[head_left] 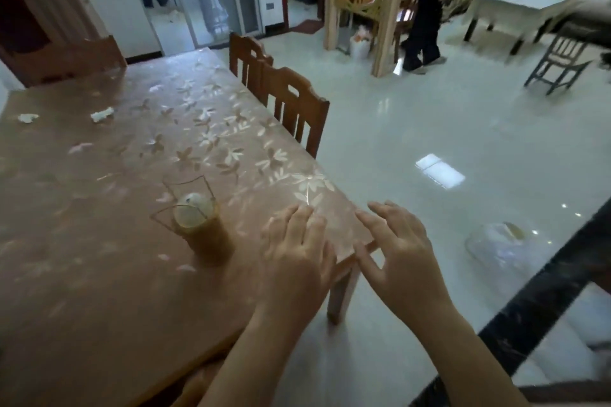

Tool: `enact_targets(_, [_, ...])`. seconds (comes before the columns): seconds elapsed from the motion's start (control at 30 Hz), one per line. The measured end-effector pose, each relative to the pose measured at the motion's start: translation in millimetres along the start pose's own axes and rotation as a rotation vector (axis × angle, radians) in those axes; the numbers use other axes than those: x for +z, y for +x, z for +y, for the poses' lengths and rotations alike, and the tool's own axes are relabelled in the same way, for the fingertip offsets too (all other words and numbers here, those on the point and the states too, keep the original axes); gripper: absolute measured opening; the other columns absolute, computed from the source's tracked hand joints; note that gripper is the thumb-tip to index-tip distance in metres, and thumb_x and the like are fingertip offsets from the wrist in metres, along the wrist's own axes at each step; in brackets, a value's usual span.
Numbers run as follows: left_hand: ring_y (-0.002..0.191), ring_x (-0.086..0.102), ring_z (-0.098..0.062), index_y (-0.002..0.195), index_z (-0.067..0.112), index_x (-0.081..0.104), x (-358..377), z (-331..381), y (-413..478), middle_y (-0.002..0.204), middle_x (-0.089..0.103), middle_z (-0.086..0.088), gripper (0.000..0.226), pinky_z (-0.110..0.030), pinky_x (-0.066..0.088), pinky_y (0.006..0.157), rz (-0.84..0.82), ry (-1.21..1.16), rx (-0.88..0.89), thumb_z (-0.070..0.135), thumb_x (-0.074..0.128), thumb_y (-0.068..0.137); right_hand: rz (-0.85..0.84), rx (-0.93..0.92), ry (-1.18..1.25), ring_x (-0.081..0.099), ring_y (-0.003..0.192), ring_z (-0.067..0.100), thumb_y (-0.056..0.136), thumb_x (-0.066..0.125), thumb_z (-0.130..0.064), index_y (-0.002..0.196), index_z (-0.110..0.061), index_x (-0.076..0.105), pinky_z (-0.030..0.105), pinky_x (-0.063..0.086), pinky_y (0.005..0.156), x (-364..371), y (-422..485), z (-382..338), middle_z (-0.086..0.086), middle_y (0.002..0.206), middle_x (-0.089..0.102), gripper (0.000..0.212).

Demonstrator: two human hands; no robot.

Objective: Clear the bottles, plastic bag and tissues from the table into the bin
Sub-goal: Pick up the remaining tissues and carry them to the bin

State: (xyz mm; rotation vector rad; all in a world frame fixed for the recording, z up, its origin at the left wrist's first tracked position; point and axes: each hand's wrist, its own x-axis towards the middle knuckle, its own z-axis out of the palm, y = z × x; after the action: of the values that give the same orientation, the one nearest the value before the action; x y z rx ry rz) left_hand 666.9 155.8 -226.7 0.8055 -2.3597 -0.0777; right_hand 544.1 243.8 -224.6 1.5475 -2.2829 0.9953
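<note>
Lying far left on the worktop (82, 241), two crumpled tissues (28, 118) (102, 114) wait uncollected; nearer stands a glass (203, 231) of brown liquid. Left hand (296, 261) and right hand (400, 258) hover at the corner — each grip spread, holding nothing. The bin (496, 244), I judge, sits on the floor to the right. Next comes a long leftward reach — tissues first.

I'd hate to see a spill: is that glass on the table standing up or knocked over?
Upright. The glass stands on its base on the table, rim up, brownish drink inside.
</note>
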Motion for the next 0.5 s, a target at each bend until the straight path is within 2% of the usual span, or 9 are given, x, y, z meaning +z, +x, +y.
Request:
enact_targets(0.2, [0.108, 0.058, -0.034, 0.102, 0.006, 0.064, 55, 72, 33, 0.109, 0.066, -0.015, 0.03, -0.052, 0.048, 0.089, -0.051, -0.077, 0.096, 0.022, 0.051, 0.081, 0.031, 0.115, -0.072, 0.052, 0.111, 0.035, 0.083, 0.044, -0.033, 0.113, -0.008, 0.06, 0.056, 0.044, 0.089, -37, 1, 83, 0.016, 0.115, 0.061, 0.042])
enact_targets(0.3, [0.108, 0.058, -0.032, 0.103, 0.007, 0.065, 84, 97, 56, 0.11, 0.066, -0.015, 0.033, -0.046, 0.044, 0.091, -0.071, -0.099, 0.162, 0.024, 0.047, 0.082, 0.054, 0.189, -0.104, 0.052, 0.112, 0.035, 0.083, 0.044, -0.032, 0.114, -0.009, 0.06, 0.058, 0.044, 0.088, -47, 7, 120, 0.015, 0.116, 0.061, 0.042])
enact_targets(0.5, [0.111, 0.057, -0.033, 0.106, 0.007, 0.064, 156, 141, 115, 0.113, 0.065, -0.015, 0.035, -0.047, 0.044, 0.091, -0.107, -0.16, 0.201, 0.025, 0.046, 0.083, 0.062, 0.267, -0.195, 0.053, 0.112, 0.033, 0.083, 0.042, -0.032, 0.114, -0.009, 0.059, 0.054, 0.045, 0.089, -61, 43, 201, 0.014, 0.115, 0.061, 0.043])
